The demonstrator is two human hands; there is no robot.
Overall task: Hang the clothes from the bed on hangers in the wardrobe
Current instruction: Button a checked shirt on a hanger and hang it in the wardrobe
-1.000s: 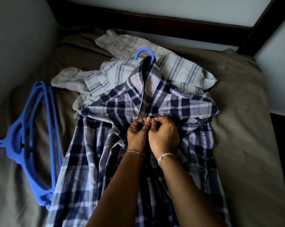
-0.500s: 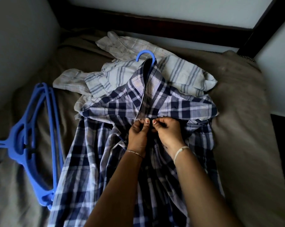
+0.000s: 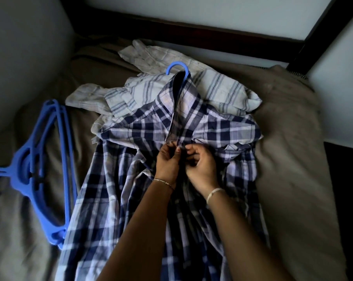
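Our left hand (image 3: 167,161) and right hand (image 3: 202,165) pinch the plaid shirt (image 3: 131,199) front just below its collar, on the bed (image 3: 293,159).

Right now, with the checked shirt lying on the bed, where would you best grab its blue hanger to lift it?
Probably by the hook of the blue hanger, the only part showing: it pokes out of the collar of the checked shirt at the far end. Come from above, curling fingers under its open curve; the rest is buried in cloth.

Shirt (image 3: 131,179) over hanger (image 3: 177,67) on bed (image 3: 293,159), second shirt (image 3: 222,88) behind it, spare hangers (image 3: 17,166) at left
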